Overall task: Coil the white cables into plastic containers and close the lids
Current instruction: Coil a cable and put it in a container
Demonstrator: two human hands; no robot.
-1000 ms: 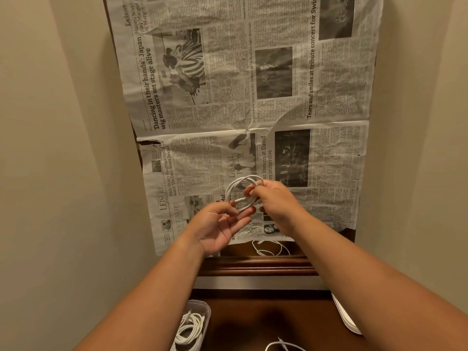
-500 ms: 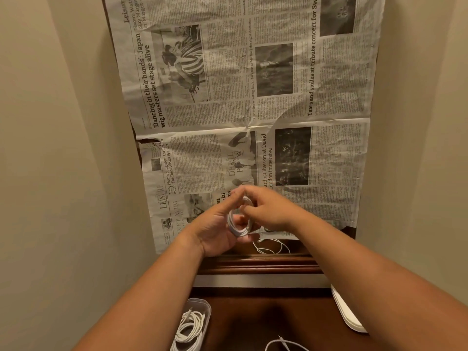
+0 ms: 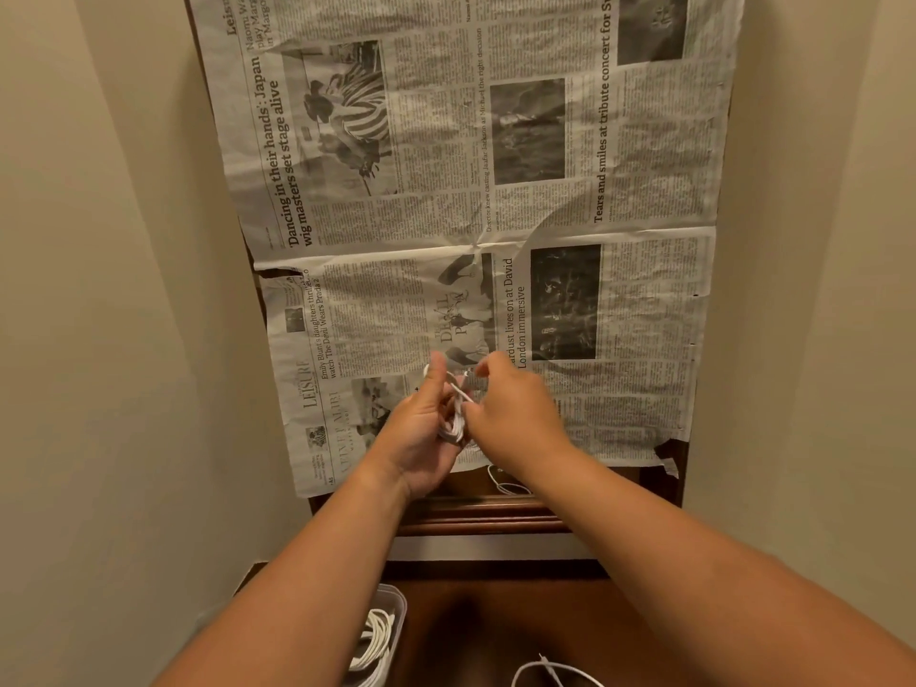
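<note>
A white cable coil (image 3: 455,419) is squeezed flat between my two hands above the newspaper. My left hand (image 3: 421,428) grips the bundle with its thumb raised along it. My right hand (image 3: 510,414) pinches the coil's upper right strand. Much of the coil is hidden by my fingers. A clear plastic container (image 3: 396,599) with another coiled white cable (image 3: 374,642) inside stands open at the bottom left, partly behind my left forearm.
Newspaper (image 3: 619,389) covers the upper wooden surface. A loose white cable (image 3: 505,480) lies at its near edge, and another loose cable (image 3: 550,671) lies on the lower dark wooden surface (image 3: 495,632). Beige walls close in on both sides.
The open round coil has been pressed into a narrow bundle. My left hand closed round it, and both hands came together and shifted slightly lower.
</note>
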